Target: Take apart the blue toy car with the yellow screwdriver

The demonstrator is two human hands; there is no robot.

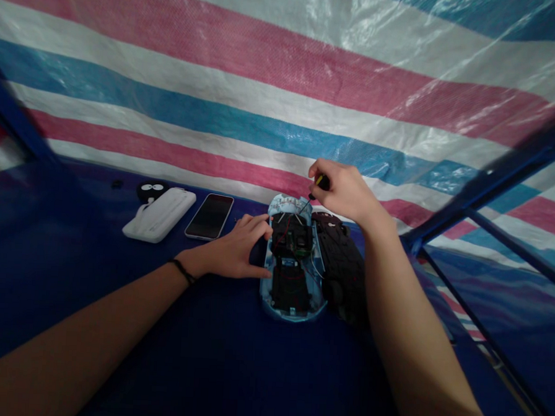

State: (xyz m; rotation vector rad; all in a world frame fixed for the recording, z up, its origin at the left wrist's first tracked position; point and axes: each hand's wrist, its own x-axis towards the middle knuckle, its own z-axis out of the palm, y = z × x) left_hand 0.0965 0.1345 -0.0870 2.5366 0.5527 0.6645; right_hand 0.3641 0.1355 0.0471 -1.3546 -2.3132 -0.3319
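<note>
A blue toy car body [270, 294] lies open on its back, with a circuit board and thin coloured wires [291, 236] inside it. My left hand [238, 246] grips the car's left side, fingers curled over the rim. My right hand [338, 189] is raised above the car's far end, shut on a small black-handled screwdriver [322, 183]. Its thin shaft slants down toward the car, and its tip is not touching anything I can make out. To the right of the shell lies a black wheeled chassis [340, 264], partly hidden by my right forearm.
A dark phone [209, 216], a white rectangular case [160, 214] and a small black object with cartoon eyes [150, 191] lie left of the car on a dark blue cover [158, 351]. A striped tarp and blue metal frame bars surround the surface.
</note>
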